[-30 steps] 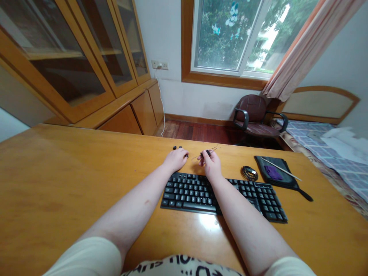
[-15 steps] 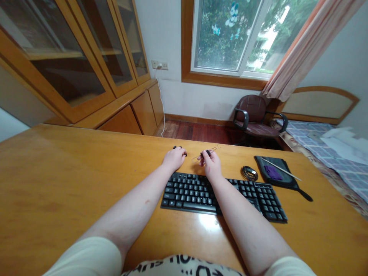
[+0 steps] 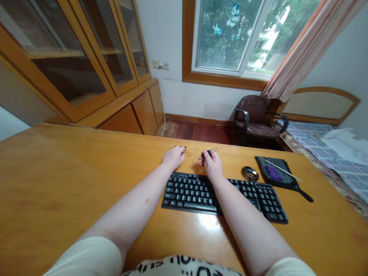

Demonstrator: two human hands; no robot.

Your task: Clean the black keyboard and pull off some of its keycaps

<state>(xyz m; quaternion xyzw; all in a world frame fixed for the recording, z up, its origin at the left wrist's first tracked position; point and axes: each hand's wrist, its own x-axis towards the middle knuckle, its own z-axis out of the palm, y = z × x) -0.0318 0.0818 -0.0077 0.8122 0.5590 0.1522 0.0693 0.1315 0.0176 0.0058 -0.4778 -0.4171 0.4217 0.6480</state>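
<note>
Beyond the black keyboard (image 3: 189, 191), my left hand (image 3: 173, 158) rests on the desk with its fingers curled. A small black piece (image 3: 181, 147) shows at its fingertips, mostly covered, and its kind is unclear. My right hand (image 3: 213, 164) is closed in a pinch just above the keyboard's back edge. Between its thumb and fingers is a wire keycap puller (image 3: 207, 153) with a black grip; thin wires stick out to both sides, and the forked ends point right. My right forearm crosses over the keyboard and hides part of its keys.
Right of my right hand lies a coiled black cable (image 3: 250, 173). Farther right, a dark pouch (image 3: 262, 165) carries a purple cloth (image 3: 273, 173) and a thin pale stick (image 3: 283, 170). A brown armchair (image 3: 253, 111) stands beyond the desk (image 3: 71, 184), left of a bed (image 3: 316, 142).
My left fingers have shifted slightly around the small black piece, and the dark bit beside the fingertips no longer shows. My right hand and the puller stay nearly still.
</note>
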